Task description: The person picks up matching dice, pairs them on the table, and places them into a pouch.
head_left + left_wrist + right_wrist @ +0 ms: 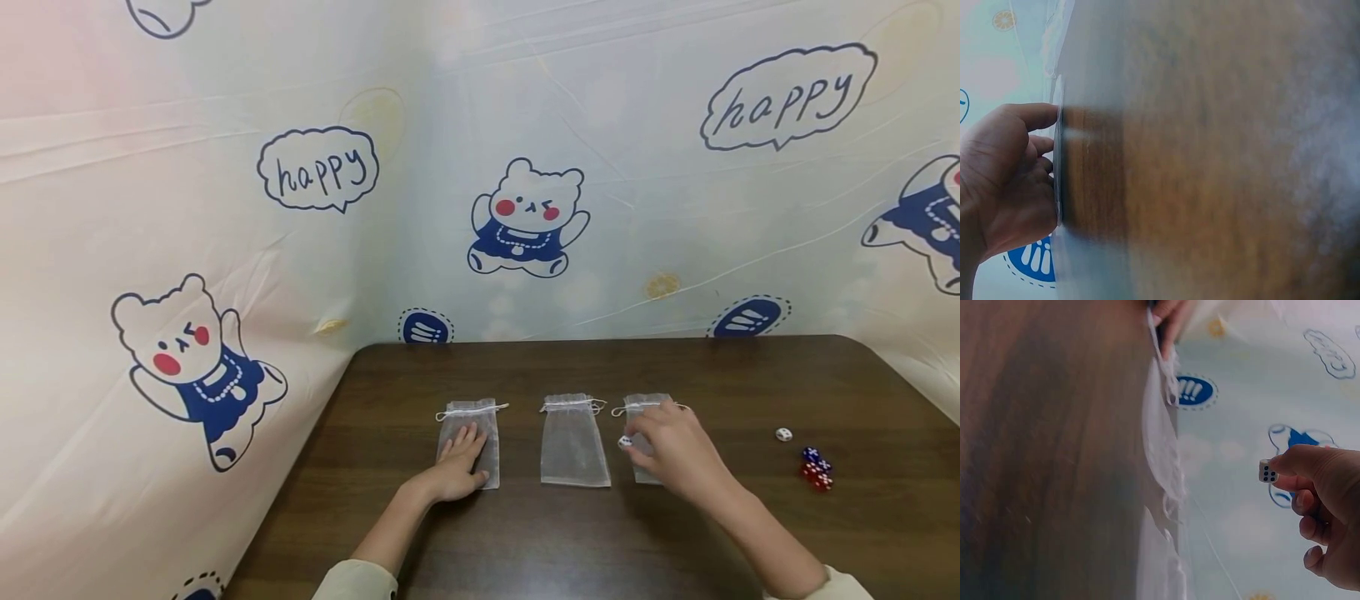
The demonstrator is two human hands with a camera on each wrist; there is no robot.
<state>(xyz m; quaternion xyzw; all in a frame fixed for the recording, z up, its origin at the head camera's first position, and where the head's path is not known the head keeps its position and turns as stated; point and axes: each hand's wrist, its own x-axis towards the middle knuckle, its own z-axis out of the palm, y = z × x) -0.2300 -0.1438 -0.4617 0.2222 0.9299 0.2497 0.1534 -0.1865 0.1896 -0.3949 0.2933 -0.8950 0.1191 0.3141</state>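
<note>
Three sheer white drawstring pouches lie in a row on the dark wooden table. My left hand (456, 471) rests with fingers extended on the left pouch (491, 437); the left wrist view shows this hand (1016, 175) edge-on against the tabletop. Between my hands lies the middle pouch (573, 446), flat, its cord at the far end. My right hand (678, 450) is over the right pouch (647, 477) and covers much of it. Thumb and forefinger pinch a white die (1267, 472) with dark pips, raised above the table in the right wrist view.
Toward the right of the table (525, 542) lies another white die (783, 434). Nearer me is a cluster of blue dice (816, 458) and red dice (816, 477). A printed cloth (637, 208) with cartoon bears hangs behind the table's far edge.
</note>
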